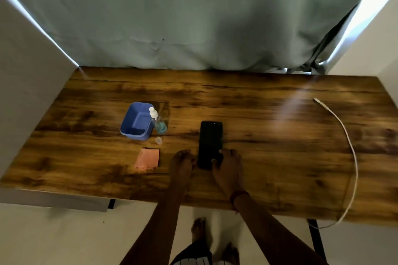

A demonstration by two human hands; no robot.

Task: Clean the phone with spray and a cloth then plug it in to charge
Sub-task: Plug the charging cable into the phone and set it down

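Right hand (228, 165) rests on the near end of the phone (210, 144): fingers (216, 160) curled over its lower right corner and edge, touching the dark glass. Whether it's truly pinching the phone or just pressing on it can't be told from this view. Left hand (182, 163) sits just left of the phone's near end, fingers bent into a loose fist, knuckles against or right beside the phone's left edge; contact not clear, nothing seen inside the hand.

Phone lies flat, screen up & dark, long axis running away from the person, on the wood table (269, 135).

Left of the hands, near: a pink cloth (147, 160), flat, slightly rumpled, apart from the left hand. Just beyond the cloth, a small clear cap (158, 140) stands on the table by itself. Farther out, a spray bottle (157, 121) w/ white nozzle and a bit of blue liquid at the bottom, upright, cap off. It's touching or just beside the right wall of a blue tub (135, 133), which looks empty from here.

Well to the right of the hands, a white charging cable (353, 155) runs in a long curve over the table, plug end at the far right, other end dropping off the near edge.

A grey-green curtain (193, 17) hangs behind the table. A red thread band (238, 194) on the right wrist.
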